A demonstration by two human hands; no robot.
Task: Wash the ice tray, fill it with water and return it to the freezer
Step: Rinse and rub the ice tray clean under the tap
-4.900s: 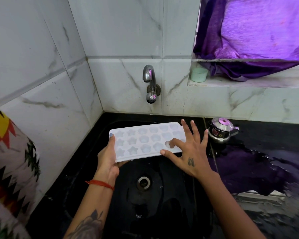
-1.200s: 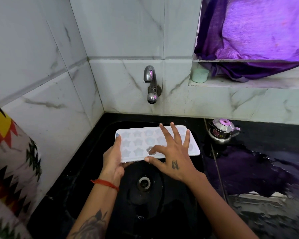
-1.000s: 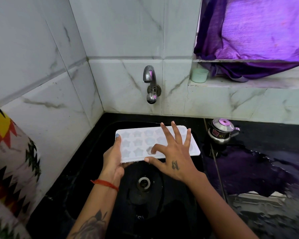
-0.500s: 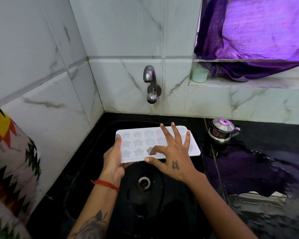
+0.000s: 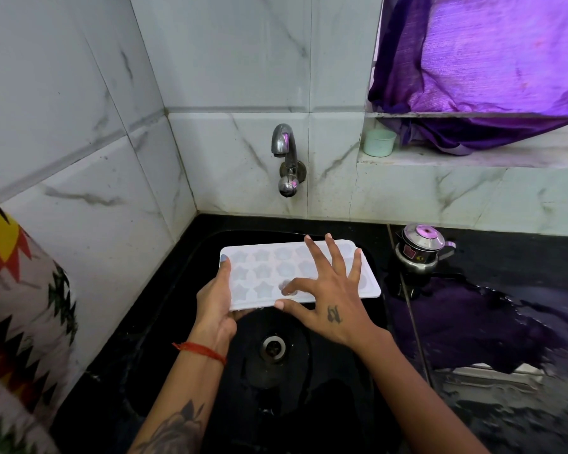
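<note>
A white ice tray [image 5: 263,267] with star-shaped moulds hangs level over the black sink [image 5: 191,290]. My left hand [image 5: 217,299] grips its left end, thumb on top and fingers underneath. My right hand [image 5: 325,290] lies spread over the tray's right half, index finger bent into a mould in the near row and thumb at the near edge. A chrome tap [image 5: 287,158] juts from the wall behind the tray; no water runs from it.
The drain [image 5: 272,347] sits below the tray. A small steel pot [image 5: 418,247] stands on the wet black counter [image 5: 505,322] to the right. A pale green cup [image 5: 379,142] and purple cloth [image 5: 479,60] occupy the window ledge. A patterned cloth [image 5: 10,306] hangs at left.
Since 4.9 s ago the tray has shifted slightly right and my right hand has moved left along it. Over the last second almost nothing has moved.
</note>
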